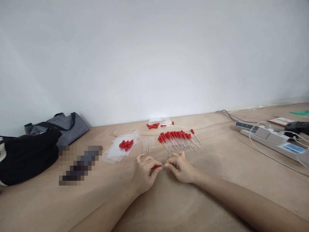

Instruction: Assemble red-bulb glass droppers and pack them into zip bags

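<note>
Between finger and thumb, my left hand (147, 170) pinches a red rubber dropper bulb (156, 166). My right hand (180, 167) grips a thin clear glass tube (163, 166), most of it hidden by the fingers. The bulb and tube meet end to end; how far one sits inside the other cannot be made out. Beyond my hands lies a row of droppers (177, 138) with red bulbs and clear tubes. Several bare tubes (149, 145) rest to the left of that row. Loose red bulbs (126, 144) lie on clear plastic bags (112, 151).
More red bulbs (153, 126) sit near the wall beside a plastic bag (159, 120). On the right stand a power strip (292, 149) with plugs and trailing cables. A black bag (29, 158) and a striped bag (70, 130) occupy the left, near a pixelated dark object (82, 164).
</note>
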The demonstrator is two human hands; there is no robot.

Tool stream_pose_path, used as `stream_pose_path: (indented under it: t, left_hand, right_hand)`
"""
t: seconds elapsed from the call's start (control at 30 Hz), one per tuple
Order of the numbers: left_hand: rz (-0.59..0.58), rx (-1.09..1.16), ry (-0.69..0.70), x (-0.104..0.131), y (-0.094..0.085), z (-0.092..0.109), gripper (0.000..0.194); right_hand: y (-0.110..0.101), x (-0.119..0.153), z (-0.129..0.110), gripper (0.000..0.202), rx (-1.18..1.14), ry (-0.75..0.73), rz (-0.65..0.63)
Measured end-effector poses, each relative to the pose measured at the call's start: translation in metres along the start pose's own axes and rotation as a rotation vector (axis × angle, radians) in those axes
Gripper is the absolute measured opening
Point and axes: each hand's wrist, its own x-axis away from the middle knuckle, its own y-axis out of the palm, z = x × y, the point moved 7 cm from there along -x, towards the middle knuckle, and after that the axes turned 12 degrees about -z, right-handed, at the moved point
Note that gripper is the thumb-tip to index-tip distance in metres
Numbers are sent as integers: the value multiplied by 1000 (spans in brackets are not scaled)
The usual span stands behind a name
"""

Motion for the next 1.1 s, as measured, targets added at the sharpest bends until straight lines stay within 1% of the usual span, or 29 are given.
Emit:
stream_pose_path:
  t: [0.07,0.23,0.33,0.4,0.5,0.57,0.63,0.73,0.83,0.97,1.1]
  left_hand:
    - [15,31,-34,-2,1,-6,13]
    - [31,109,-136,-3,5,-26,15]
    - [13,133,-169,-3,6,-31,16]
    - [45,102,-184,-3,0,-33,20]
    - [186,-57,-257,-1,-20,-45,35]
    - [283,-225,-348,2,-35,-61,32]
    - [340,-366,-469,5,-46,-83,24]
    - [330,-492,-621,9,-54,-113,20]
    - [299,-539,-698,10,-56,-129,19]
    - [279,-549,-733,9,-56,-134,18]
    - [283,-555,-721,7,-56,-133,14]
  right_hand:
    - [-6,0,1,31,37,-33,15]
    - [-25,9,4,20,231,-96,113]
    - [-25,13,5,19,279,-101,114]
    - [-20,13,4,19,285,-87,115]
    - [-15,7,7,20,246,18,165]
    - [-13,0,13,21,214,141,221]
    - [-11,-10,18,24,200,263,261]
    - [-8,-28,22,25,222,389,274]
    - [-6,-45,22,26,261,449,276]
    - [-5,-58,25,25,311,443,287]
    - [-7,-62,29,22,342,430,328]
